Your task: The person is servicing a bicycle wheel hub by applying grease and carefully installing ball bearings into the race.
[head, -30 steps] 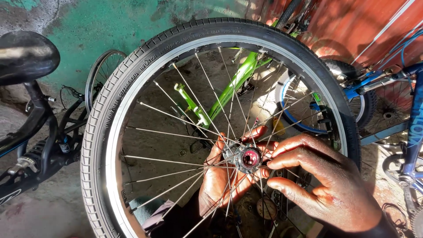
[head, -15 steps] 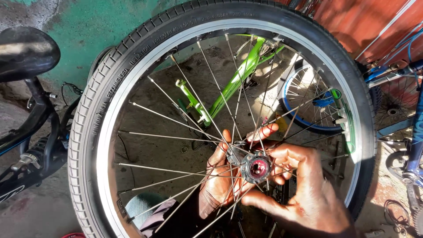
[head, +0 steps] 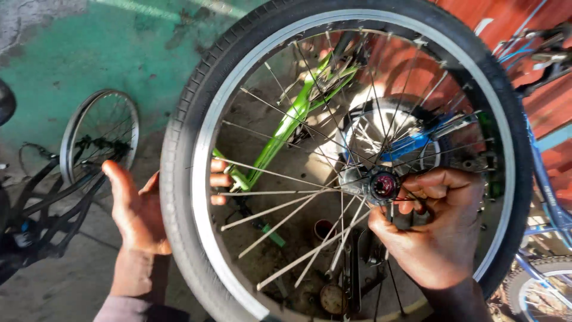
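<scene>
I hold a spoked bicycle wheel upright before me, with a black tyre (head: 179, 155) and silver rim. My left hand (head: 140, 209) grips the tyre and rim on the left side, its fingers curled through to the inside. My right hand (head: 438, 229) is at the hub (head: 381, 186), fingers and thumb pinched around the reddish axle end. Silver spokes fan out from the hub across the wheel.
Through the spokes I see a green bicycle frame (head: 286, 128) and a blue bicycle with a small wheel (head: 417, 140). Another bare rim (head: 98, 134) leans at left beside a black frame (head: 42, 209). More blue bicycles (head: 548, 197) stand at right by a red wall.
My left hand left the hub and moved out to grip the tyre on the left. The wheel shifted right in view, and my right hand stays at the hub.
</scene>
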